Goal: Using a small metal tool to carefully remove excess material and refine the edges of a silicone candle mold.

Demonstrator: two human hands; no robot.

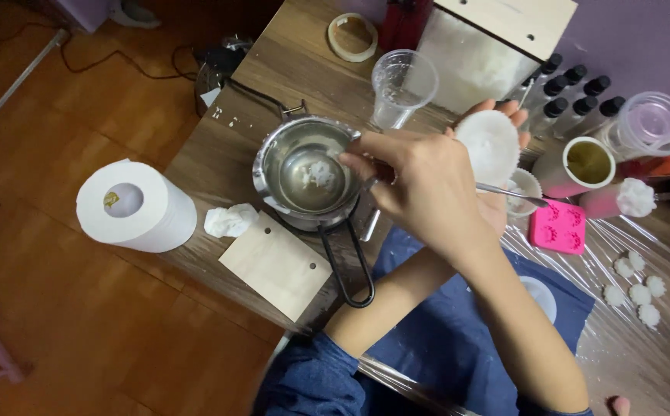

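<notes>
White-lidded bottles [574, 92] behind hands [427, 185]

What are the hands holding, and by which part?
One hand cups a white round cup from beneath in its palm. The other hand pinches white flakes at its fingertips over the steel pot.

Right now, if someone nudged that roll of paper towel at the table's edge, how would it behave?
The paper towel roll probably feels light for its size, given its hollow core. Standing on end, it should slide rather than roll. It sits at the table edge, so a push outward could tip it off.
</notes>
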